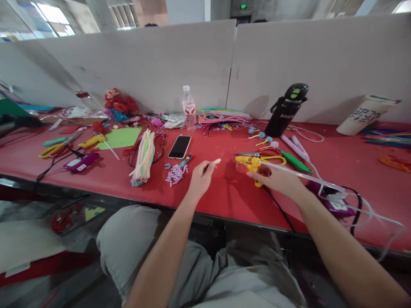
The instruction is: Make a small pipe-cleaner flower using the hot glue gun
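My left hand (201, 176) is closed in a pinch on a short cream-coloured stick (215, 161) whose pale tip points right, just above the red table (224, 192). My right hand (276, 177) is wrapped round a yellow glue gun (249, 162) that rests near the table's front edge, a long clear glue stick (302, 174) sticking out behind it. The gun's black cord runs down over the table edge. The two hands are about a hand's width apart.
Yellow-handled scissors (272, 159), a green-handled tool (295, 161), a black phone (180, 146), purple pipe-cleaner bits (176, 173), a pastel pipe-cleaner bundle (144, 157), a water bottle (189, 109), a black flask (286, 109) and a white cup (366, 114) lie around. Grey partition behind.
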Available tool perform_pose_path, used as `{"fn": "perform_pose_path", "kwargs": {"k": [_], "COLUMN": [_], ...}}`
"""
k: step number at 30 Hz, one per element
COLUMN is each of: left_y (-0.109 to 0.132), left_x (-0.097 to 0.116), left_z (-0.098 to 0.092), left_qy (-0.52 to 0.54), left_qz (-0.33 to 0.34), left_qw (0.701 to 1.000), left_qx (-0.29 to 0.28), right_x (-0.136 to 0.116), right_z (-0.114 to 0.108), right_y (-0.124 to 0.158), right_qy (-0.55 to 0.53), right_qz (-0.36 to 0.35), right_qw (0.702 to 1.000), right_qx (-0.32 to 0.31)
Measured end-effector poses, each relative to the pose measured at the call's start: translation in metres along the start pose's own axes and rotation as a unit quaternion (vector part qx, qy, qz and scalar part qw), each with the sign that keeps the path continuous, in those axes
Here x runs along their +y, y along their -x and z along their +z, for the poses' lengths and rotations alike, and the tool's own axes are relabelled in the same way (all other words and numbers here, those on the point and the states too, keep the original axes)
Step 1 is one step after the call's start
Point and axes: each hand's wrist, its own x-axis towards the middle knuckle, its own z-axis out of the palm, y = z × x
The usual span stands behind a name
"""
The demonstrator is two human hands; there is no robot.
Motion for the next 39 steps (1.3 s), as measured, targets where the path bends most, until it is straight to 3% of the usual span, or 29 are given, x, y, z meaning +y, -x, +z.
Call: {"fn": "perform_pose_path", "kwargs": {"k": [3,5,9,12,14,17,28,39], "left_y": [0.001,0.002,0.003,0.003,0.003,0.004,0.004,0.005], "left_x": [0.0,-0.001,-0.005,-0.006,-0.007,-0.008,-0.007,-0.005], "left_z": [0.001,0.002,0.004,0.005,0.006,0.006,0.006,0.006], "left_qy": [-0.053,-0.091,-0.121,-0.116,-0.113,-0.101,-0.09,-0.096], "left_qz": [0.031,0.043,0.049,0.052,0.053,0.05,0.037,0.028], "left_qw": [0.998,0.994,0.991,0.991,0.992,0.993,0.995,0.995], "left_qx": [0.021,0.033,0.028,0.027,0.03,0.033,0.029,0.027], "right_x": [-0.009,-0.016,-0.026,-0.029,-0.029,-0.028,-0.028,-0.032], "right_z": [0.019,0.027,0.028,0.027,0.029,0.035,0.037,0.034], "right_y": [-0.012,-0.014,-0.007,-0.002,0.0,0.0,0.004,0.005], "right_qy": [-0.028,-0.12,-0.349,-0.425,-0.428,-0.39,-0.319,-0.301], "right_qz": [0.018,-0.002,-0.026,-0.025,-0.042,-0.048,-0.055,-0.055], "right_qw": [0.999,0.993,0.936,0.899,0.894,0.909,0.938,0.944], "right_qx": [-0.025,-0.022,-0.041,-0.102,-0.127,-0.139,-0.12,-0.122]}}
